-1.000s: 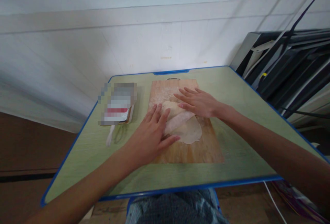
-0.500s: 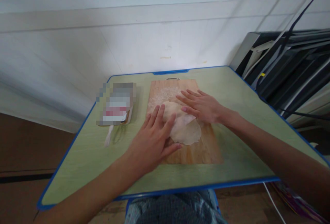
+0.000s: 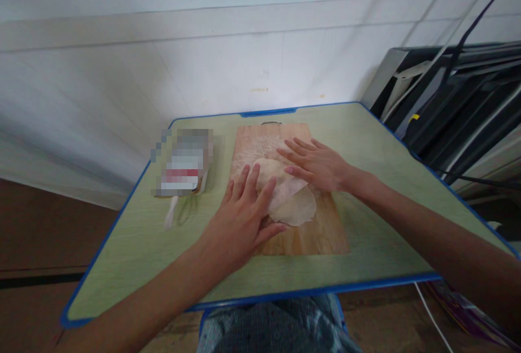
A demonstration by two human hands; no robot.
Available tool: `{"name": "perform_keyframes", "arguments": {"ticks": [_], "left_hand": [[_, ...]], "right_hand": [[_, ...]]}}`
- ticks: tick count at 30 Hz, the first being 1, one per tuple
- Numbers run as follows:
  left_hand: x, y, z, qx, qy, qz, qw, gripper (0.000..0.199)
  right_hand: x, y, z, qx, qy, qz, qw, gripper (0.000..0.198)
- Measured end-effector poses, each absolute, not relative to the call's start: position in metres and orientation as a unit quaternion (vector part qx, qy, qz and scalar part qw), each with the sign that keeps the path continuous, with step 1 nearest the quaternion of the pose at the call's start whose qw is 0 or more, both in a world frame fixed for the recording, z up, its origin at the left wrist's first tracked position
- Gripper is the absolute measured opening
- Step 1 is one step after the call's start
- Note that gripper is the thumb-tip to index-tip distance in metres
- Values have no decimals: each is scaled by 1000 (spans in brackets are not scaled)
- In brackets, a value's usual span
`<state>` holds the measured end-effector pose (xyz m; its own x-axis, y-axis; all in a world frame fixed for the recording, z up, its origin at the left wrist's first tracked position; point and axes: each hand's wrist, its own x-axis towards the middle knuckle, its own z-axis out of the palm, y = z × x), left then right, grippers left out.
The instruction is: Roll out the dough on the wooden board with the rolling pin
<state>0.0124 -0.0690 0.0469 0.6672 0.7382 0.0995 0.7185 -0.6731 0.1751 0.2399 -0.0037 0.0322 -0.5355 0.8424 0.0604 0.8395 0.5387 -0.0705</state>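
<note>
A flat sheet of pale dough point(image 3: 293, 207), partly folded over itself, lies on a wooden cutting board point(image 3: 323, 236) dusted with flour toward its far end. My left hand point(image 3: 245, 213) rests along the dough's left side, fingers spread and thumb stretched across the near left edge. At the upper right of the dough lies my right hand point(image 3: 316, 164), its fingers extended and its thumb on the folded layer. Both palms face down, and they cover parts of the dough's rim.
The board sits on a green table point(image 3: 382, 223) with a blue edge, against a white wall point(image 3: 228, 71). Left of it is a blurred-out package point(image 3: 183, 160) with a whitish strip point(image 3: 171, 212) beside it. Dark flat panels point(image 3: 459, 103) and cables stand at the right.
The view has shifted very slightly. Both hands and the dough keep nearly the same places.
</note>
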Motion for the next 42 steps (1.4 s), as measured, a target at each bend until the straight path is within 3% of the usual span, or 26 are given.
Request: {"name": "perform_keyframes", "arguments": {"ticks": [8, 16, 25, 30, 38, 42], "left_hand": [[6, -42, 50, 885, 441, 63, 132, 61], [22, -76, 49, 911, 406, 52, 39, 74], [14, -49, 54, 877, 461, 56, 121, 62], [17, -63, 50, 904, 407, 65, 114, 68], [13, -39, 54, 870, 473, 46, 129, 64], [20, -62, 52, 891, 447, 46, 63, 68]], "right_hand": [[225, 28, 37, -503, -862, 57, 19, 75], [237, -10, 35, -509, -860, -3, 44, 70], [225, 23, 37, -521, -852, 45, 20, 75], [234, 1, 35, -521, -853, 15, 23, 73], [223, 28, 41, -529, -847, 46, -1, 72], [228, 4, 41, -546, -837, 26, -3, 70]]}}
